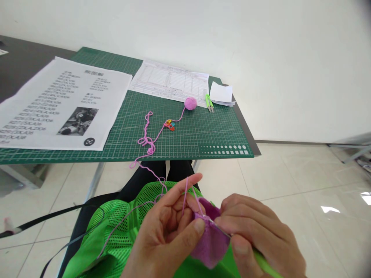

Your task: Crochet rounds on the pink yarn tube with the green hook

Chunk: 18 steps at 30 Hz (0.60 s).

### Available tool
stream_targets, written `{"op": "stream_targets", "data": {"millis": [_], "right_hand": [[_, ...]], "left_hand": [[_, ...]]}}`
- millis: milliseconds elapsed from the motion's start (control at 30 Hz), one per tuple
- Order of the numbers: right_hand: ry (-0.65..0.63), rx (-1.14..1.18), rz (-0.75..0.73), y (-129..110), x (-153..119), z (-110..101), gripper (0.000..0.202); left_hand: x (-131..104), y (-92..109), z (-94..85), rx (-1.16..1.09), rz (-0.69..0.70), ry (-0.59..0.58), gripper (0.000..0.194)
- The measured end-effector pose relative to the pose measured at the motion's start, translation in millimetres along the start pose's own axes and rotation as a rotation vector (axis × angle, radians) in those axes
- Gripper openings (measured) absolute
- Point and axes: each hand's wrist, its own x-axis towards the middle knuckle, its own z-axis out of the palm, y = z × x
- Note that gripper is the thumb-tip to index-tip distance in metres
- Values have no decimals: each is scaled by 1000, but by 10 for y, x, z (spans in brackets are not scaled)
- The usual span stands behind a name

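Right hand point(257, 229): closed round the green-handled hook point(264, 264), tip at the rim.
Left hand point(165, 229): pinching the pink crochet piece point(211, 247), between both hands.
Progress: cupped wall apparently made; rim unclosed.
Yarn ball point(190, 103): unused, on the mat point(179, 144).

Your dark desk point(20, 63) carries a green cutting mat point(179, 144). You have a printed pattern sheet point(65, 102) on its left, a printed form point(171, 81) at the far side, paper slips point(222, 93) and green snips point(208, 101) right, a pink yarn ball point(190, 103) beside them, stitch markers point(170, 124) and tangled yarn point(150, 146) nearer.
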Motion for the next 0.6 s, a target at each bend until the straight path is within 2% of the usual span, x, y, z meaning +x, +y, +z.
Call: {"op": "stream_targets", "data": {"millis": [300,467,600], "right_hand": [[-124,120,46,2,30,-150,19],[-111,235,120,-28,3,-138,27],[-36,214,97,-29,26,-126,27]], "left_hand": [[-15,11,42,38,-55,-20,48],[-8,-14,54,40,-49,-62,44],[-21,10,59,56,-73,-63,46]]}}
